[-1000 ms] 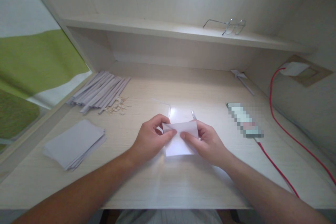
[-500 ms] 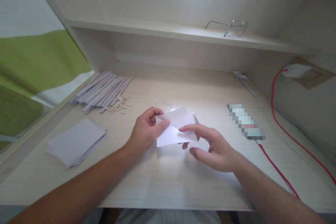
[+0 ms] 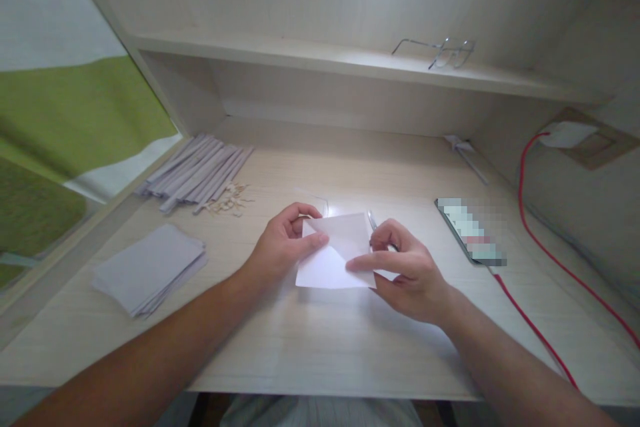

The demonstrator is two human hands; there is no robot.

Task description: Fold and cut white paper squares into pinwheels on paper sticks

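A small white sheet of paper (image 3: 334, 253) lies at the middle of the pale wooden desk (image 3: 320, 340), with a diagonal fold showing across its upper part. My left hand (image 3: 283, 245) pinches its upper left corner between thumb and fingers. My right hand (image 3: 407, 270) holds the sheet's right side, the forefinger stretched flat across the paper. A thin metal tool (image 3: 371, 220), perhaps tweezers, lies just behind the sheet by my right hand.
A stack of white paper sheets (image 3: 150, 268) lies at the left. Behind it are several rolled paper sticks (image 3: 197, 172) and small scraps (image 3: 230, 200). A phone (image 3: 470, 230) with a red cable (image 3: 530, 327) lies at the right. Glasses (image 3: 443, 52) rest on the shelf.
The sheet was folded flat under both hands, then lifted and turned by my left hand. Now it lies lower on the desk and my right hand has closed on its right side.
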